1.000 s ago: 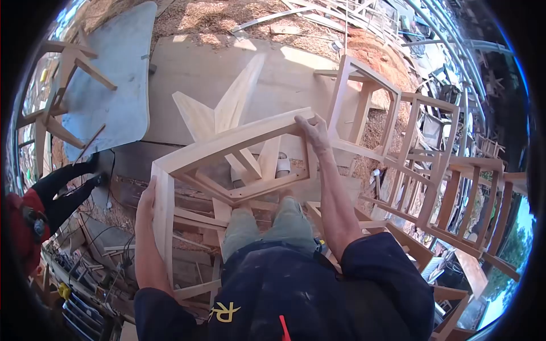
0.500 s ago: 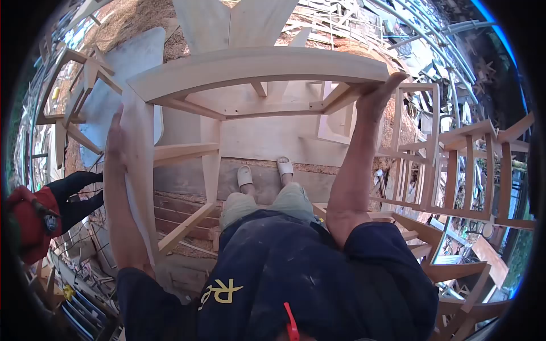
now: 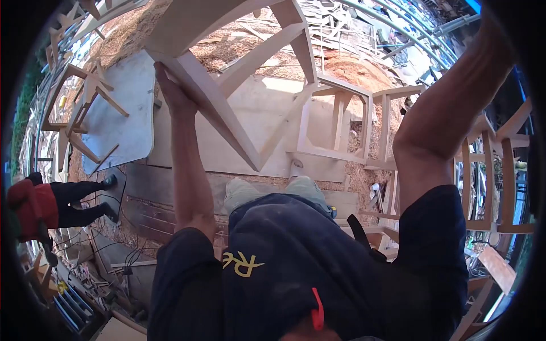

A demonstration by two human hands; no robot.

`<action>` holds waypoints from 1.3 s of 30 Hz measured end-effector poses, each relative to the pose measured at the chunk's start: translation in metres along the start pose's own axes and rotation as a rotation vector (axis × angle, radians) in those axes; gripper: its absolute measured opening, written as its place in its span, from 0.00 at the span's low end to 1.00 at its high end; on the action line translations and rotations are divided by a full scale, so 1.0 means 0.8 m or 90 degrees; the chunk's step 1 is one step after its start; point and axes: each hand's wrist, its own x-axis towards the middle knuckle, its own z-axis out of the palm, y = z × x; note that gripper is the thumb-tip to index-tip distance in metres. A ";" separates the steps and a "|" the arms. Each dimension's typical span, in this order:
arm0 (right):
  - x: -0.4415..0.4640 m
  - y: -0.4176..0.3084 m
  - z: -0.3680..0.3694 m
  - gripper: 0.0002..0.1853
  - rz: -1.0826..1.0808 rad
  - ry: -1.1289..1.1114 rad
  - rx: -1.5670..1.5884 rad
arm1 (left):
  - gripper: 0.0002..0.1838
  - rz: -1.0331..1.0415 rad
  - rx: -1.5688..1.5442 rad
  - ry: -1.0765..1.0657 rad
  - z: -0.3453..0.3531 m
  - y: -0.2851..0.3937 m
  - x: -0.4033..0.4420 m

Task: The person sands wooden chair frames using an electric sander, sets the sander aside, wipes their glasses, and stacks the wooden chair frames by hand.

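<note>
A bare wooden chair frame [image 3: 219, 111] is raised and tilted in front of me, its upper part cut off by the top of the view. My left hand [image 3: 177, 94] is closed round the member on its left side, with the fingers partly behind the wood. My right arm stretches far up to the right. Only the dark edge of my right hand [image 3: 496, 34] shows there, its fingers hidden at the rim of the view, apart from the visible part of the frame.
Another wooden frame [image 3: 335, 150] stands just beyond my feet. More chair frames are at the left [image 3: 71, 113] and right [image 3: 489, 176]. A person in red and black [image 3: 42, 207] is at the left. A pale board [image 3: 119, 113], sawdust and wood scraps cover the ground.
The chair frame has turned and tilted, its lower end swinging up and left. My left hand has moved inward with it. My right hand has left its corner, going up and right.
</note>
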 end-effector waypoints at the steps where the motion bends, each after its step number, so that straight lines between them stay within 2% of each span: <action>1: 0.009 0.004 -0.005 0.44 -0.001 -0.019 0.019 | 0.42 -0.032 -0.026 0.005 0.028 -0.022 -0.017; 3: 0.011 0.011 -0.015 0.44 0.049 -0.073 0.082 | 0.40 -0.035 -0.103 0.018 0.072 -0.062 -0.029; 6: 0.000 0.041 -0.024 0.44 0.107 -0.159 0.139 | 0.40 -0.042 -0.208 0.034 0.086 -0.162 -0.046; 11: -0.051 0.092 -0.032 0.45 0.235 -0.301 0.246 | 0.42 -0.098 -0.277 0.118 0.080 -0.266 -0.065; 15: -0.105 0.135 -0.022 0.45 0.323 -0.407 0.355 | 0.40 -0.105 -0.328 0.183 0.066 -0.312 -0.081; 17: -0.134 0.147 -0.030 0.45 0.370 -0.431 0.397 | 0.40 -0.091 -0.282 0.255 0.052 -0.323 -0.096; 20: -0.160 0.157 -0.041 0.46 0.419 -0.466 0.437 | 0.40 -0.114 -0.268 0.243 0.024 -0.333 -0.102; 21: -0.168 0.158 -0.041 0.46 0.429 -0.473 0.454 | 0.42 -0.086 -0.288 0.230 0.019 -0.341 -0.100; 24: -0.189 0.157 -0.044 0.46 0.454 -0.494 0.481 | 0.40 -0.037 -0.247 0.289 0.010 -0.367 -0.094; 27: -0.197 0.155 -0.048 0.47 0.471 -0.519 0.496 | 0.39 -0.075 -0.254 0.278 0.007 -0.362 -0.091; 33: -0.226 0.174 -0.077 0.49 0.482 -0.459 0.557 | 0.39 -0.034 -0.250 0.276 -0.005 -0.371 -0.085; 36: -0.212 0.174 -0.094 0.49 0.496 -0.491 0.528 | 0.41 -0.059 -0.198 0.301 0.008 -0.365 -0.088; 39: -0.198 0.170 -0.123 0.47 0.510 -0.502 0.491 | 0.45 -0.054 -0.192 0.271 0.011 -0.369 -0.094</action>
